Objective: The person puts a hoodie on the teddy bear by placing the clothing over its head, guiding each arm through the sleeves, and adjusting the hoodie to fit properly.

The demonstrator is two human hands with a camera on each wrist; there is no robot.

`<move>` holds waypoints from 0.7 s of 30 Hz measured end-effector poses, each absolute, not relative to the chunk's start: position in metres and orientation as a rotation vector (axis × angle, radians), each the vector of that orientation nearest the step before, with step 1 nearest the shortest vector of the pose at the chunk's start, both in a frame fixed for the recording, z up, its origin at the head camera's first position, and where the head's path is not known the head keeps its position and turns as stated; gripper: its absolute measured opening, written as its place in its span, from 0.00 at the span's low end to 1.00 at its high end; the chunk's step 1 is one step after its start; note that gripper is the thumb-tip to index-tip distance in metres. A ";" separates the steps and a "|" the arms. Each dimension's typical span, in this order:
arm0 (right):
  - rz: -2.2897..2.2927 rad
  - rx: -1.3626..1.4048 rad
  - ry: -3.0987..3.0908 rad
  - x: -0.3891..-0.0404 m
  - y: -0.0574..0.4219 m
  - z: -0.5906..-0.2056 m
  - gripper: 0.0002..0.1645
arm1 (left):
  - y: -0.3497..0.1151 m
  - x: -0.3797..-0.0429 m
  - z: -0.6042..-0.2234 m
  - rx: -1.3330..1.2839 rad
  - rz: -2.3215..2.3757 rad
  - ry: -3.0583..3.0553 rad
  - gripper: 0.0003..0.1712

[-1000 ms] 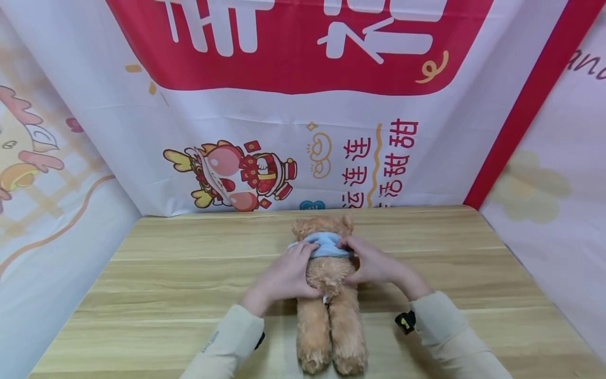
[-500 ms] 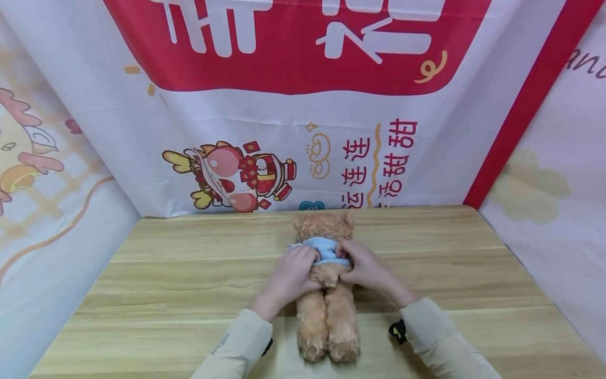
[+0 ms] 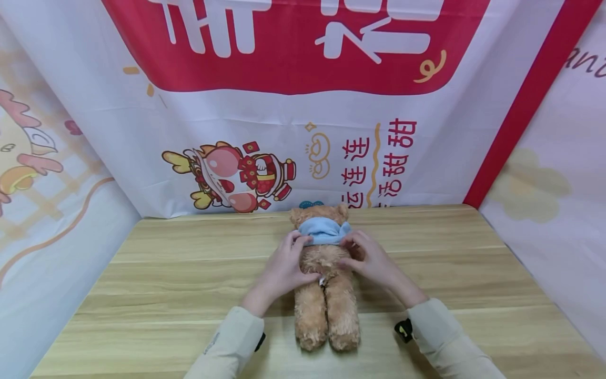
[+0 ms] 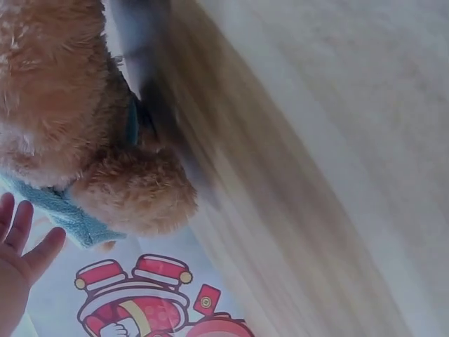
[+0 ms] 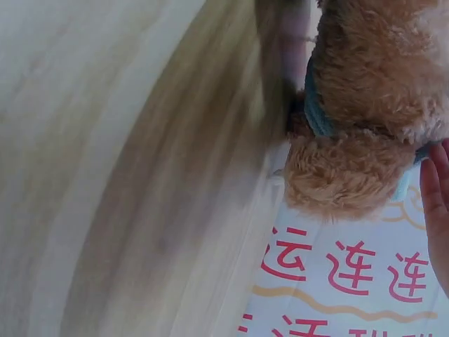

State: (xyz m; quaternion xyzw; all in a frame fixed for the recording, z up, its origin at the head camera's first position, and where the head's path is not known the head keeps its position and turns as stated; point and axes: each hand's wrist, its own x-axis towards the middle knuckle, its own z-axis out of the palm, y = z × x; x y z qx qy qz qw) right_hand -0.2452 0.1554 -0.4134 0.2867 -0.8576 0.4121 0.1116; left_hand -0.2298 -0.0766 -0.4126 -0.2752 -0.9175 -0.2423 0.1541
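Note:
A brown teddy bear (image 3: 323, 258) lies on the table, its legs pointing toward me and no face showing. Light-blue knitted cloth (image 3: 322, 231) wraps its upper body, bunched at the right. My left hand (image 3: 284, 266) is at the bear's left flank, fingertips at the cloth's lower edge and thumb over the lower body. In the left wrist view that left hand (image 4: 21, 263) has spread fingers beside the blue cloth. Across the body, my right hand (image 3: 374, 263) has loosely bent fingers by the cloth. The right wrist view shows the right hand's fingers (image 5: 433, 182) nearly straight.
The wooden table (image 3: 189, 273) extends to both sides of the bear. A printed white and red banner (image 3: 236, 116) hangs along its back edge, near the bear's head. Patterned cloth walls (image 3: 61, 184) stand left and right.
The bear has shifted slightly away from me, toward the banner. Both hands' fingers, earlier curled into the blue cloth, have loosened and spread. The cloth sits higher, uncovering more fur.

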 end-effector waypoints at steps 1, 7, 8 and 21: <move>1.215 0.831 -2.514 -0.246 0.155 -0.413 0.14 | -0.077 -0.229 -0.413 -0.772 -0.714 -2.636 0.42; 0.973 0.738 -2.487 -0.251 0.147 -0.414 0.10 | -0.079 -0.230 -0.414 -0.826 -0.715 -2.643 0.38; 0.918 0.737 -2.468 -0.252 0.145 -0.415 0.11 | -0.079 -0.230 -0.414 -0.844 -0.710 -2.647 0.37; 0.978 0.610 -2.437 -0.262 0.137 -0.419 0.03 | -0.079 -0.228 -0.416 -0.910 -0.646 -2.594 0.34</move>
